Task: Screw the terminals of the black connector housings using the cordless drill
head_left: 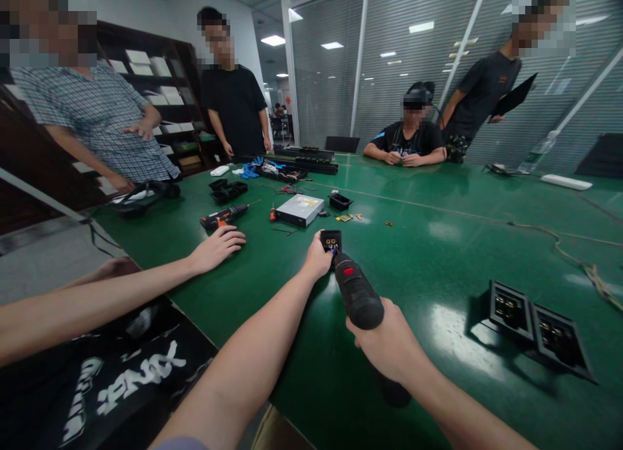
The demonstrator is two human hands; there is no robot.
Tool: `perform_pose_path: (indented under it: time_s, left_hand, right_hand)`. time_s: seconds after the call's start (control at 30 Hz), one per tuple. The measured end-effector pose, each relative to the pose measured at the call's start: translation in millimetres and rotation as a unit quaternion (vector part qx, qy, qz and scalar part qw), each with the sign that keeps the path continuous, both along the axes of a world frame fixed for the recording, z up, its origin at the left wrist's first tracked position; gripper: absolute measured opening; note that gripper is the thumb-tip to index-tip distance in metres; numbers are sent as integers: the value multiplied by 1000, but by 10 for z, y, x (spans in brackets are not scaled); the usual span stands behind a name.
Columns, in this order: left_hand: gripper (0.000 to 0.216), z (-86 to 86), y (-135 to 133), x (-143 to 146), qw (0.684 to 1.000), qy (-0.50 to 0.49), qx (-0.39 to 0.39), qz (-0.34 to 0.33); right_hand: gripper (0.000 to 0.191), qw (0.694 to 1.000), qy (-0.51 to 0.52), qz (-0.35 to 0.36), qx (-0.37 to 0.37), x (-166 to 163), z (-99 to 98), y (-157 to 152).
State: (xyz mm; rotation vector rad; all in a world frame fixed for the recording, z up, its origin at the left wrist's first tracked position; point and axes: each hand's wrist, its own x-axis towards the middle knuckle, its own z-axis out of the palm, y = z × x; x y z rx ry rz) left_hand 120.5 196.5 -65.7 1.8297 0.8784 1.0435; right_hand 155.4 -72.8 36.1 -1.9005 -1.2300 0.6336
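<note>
My right hand (384, 336) is wrapped round the grip of a black cordless drill (357, 291) with a red button on top. The drill's nose points away from me, down into a small black plastic housing (332, 237) with brass-coloured round fittings inside. With closed fingers my left hand (320, 256) holds that housing from its left side, on the green table (413, 255). The bit's tip and what it touches are too small to make out. Two similar black housings with brass fittings (533, 326) stand side by side at the right.
A neighbour's hand (221, 245) rests left of mine, near an orange-black drill (224, 216). Beyond lie a silver disc drive (300, 210), a screwdriver (273, 213), a black tray (339, 200), small brass parts (357, 217) and blue gloves (250, 169). Several people are around the table. A cord (564, 242) runs at right.
</note>
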Motion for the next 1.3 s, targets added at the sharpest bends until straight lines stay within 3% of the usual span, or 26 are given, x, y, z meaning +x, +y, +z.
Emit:
perform_pose_path:
  time_s: [0.53, 0.9, 1.3]
  left_hand:
    - [79, 88, -57, -21, 1000, 5, -12, -4]
    - [72, 184, -134, -36, 999, -33, -24, -11]
    - [74, 121, -81, -27, 999, -26, -14, -16]
  right_hand:
    - [5, 1000, 11, -6, -8, -48, 36, -4]
    - [8, 1000, 6, -10, -10, -29, 18, 6]
    - [7, 1000, 16, -4, -9, -39, 44, -5]
